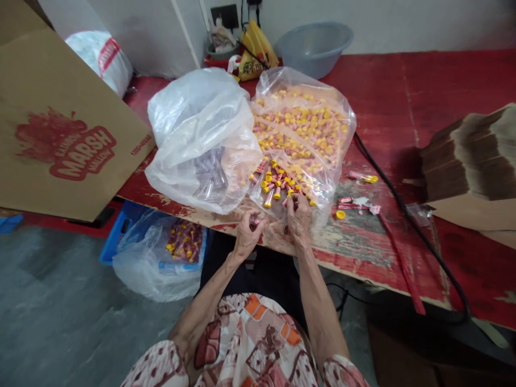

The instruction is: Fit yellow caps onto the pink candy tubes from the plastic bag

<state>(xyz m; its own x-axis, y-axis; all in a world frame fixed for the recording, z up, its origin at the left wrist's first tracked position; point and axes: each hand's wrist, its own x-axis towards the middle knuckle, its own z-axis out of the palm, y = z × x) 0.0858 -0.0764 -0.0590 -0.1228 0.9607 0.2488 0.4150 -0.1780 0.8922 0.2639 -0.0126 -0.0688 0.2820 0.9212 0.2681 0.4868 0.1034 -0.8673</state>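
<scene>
low on the left, below the tabletop [387, 102], a blue crate [108, 246] holds yellow-capped tubes [185, 242], seemingly for easy reach. next comes a whitish bag [193, 113]. the left hand [248, 232] pinches a small piece [255, 220] between thumb and fingertips. a clear bag [344, 115] spreads nearby, its loose tubes [277, 188] by the near edge, probably for handy picking. the right hand [299, 216] curls at them; whether it grips one, i cannot tell.

Left hand [245, 236] pinching small item [255, 219] at front edge of desk [355, 247]; right hand [299, 217] beside yellow-capped tubes [277, 192]; basin [314, 48] near back edge.
</scene>
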